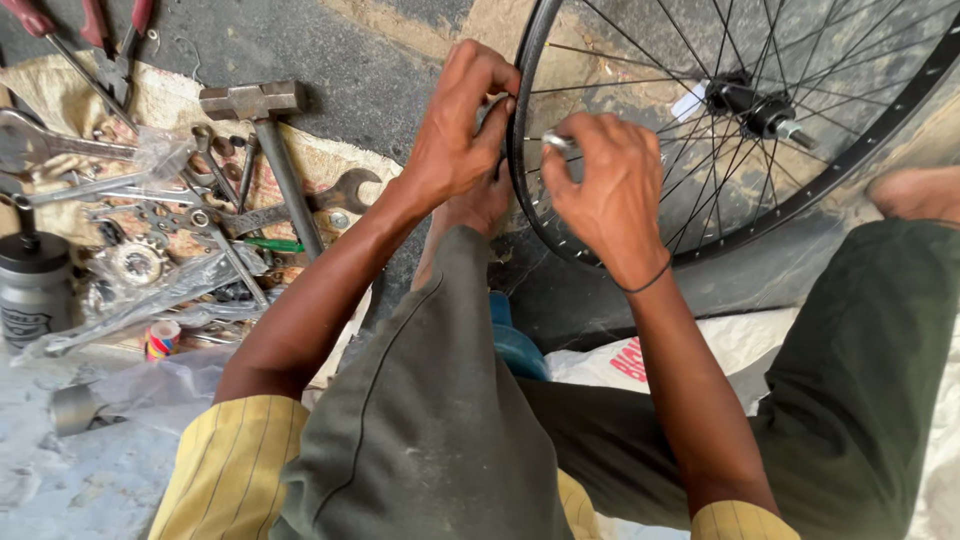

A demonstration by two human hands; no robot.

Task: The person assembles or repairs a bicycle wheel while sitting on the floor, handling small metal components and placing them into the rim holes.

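A black bicycle wheel [840, 165] with thin spokes and a central hub [752, 105] lies on the ground in front of me. My left hand [458, 130] grips the rim's left edge, fingers curled over it. My right hand [600, 185] is closed on a small silver tool [556, 142] held against a spoke just inside the rim. My foot presses against the rim below the left hand. My knees in olive trousers frame the lower view.
On a cloth to the left lie a hammer [268, 130], spanners [300, 205], pliers with red handles [95, 35], a sprocket [138, 262] and other loose tools. A dark can [32, 290] stands at the left edge. A white sack [700, 355] lies under my legs.
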